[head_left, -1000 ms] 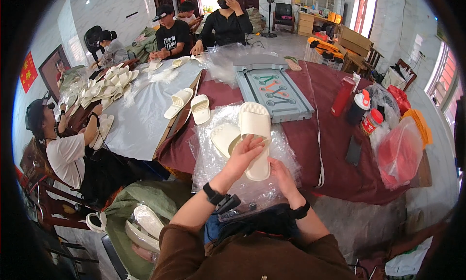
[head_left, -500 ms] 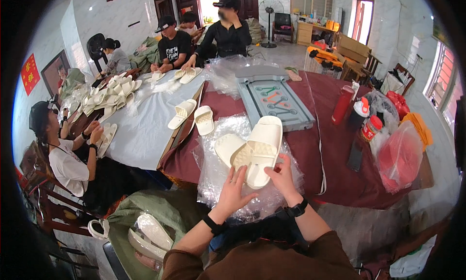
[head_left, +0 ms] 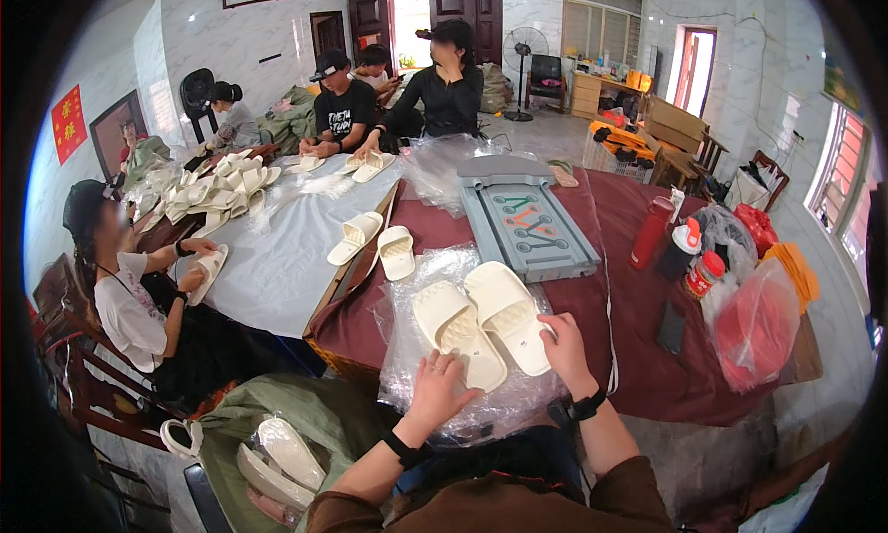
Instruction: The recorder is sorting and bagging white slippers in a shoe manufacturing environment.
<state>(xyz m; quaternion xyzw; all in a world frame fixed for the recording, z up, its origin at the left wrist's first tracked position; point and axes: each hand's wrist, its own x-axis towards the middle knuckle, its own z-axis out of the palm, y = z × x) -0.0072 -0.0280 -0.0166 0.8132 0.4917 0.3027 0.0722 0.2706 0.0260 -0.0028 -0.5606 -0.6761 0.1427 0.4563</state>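
Two cream slide slippers lie side by side in front of me, on a stack of clear plastic bags (head_left: pixel 407 334). My left hand (head_left: pixel 438 391) is beside the heel half of the left slipper (head_left: pixel 476 355), fingers spread and holding nothing. At the right slipper (head_left: pixel 508 311), my right hand (head_left: pixel 566 348) has its thumb and fingers closed on the outer edge near the heel. Another cream pair, a left slipper (head_left: pixel 355 237) and a right slipper (head_left: pixel 397 253), rests farther off where the two tables meet.
Beyond the slippers stands a grey plastic case (head_left: pixel 527 219). Bottles, including a red bottle (head_left: pixel 652 232), and a pink plastic bag (head_left: pixel 757 334) crowd the right side. A green sack (head_left: pixel 296 394) with wrapped slippers is at lower left. Several people sit around the slipper pile (head_left: pixel 217 191).
The right slipper has come down off the left one and now lies beside it, to the right. My right hand has moved right with it; my left hand has shifted slightly down.
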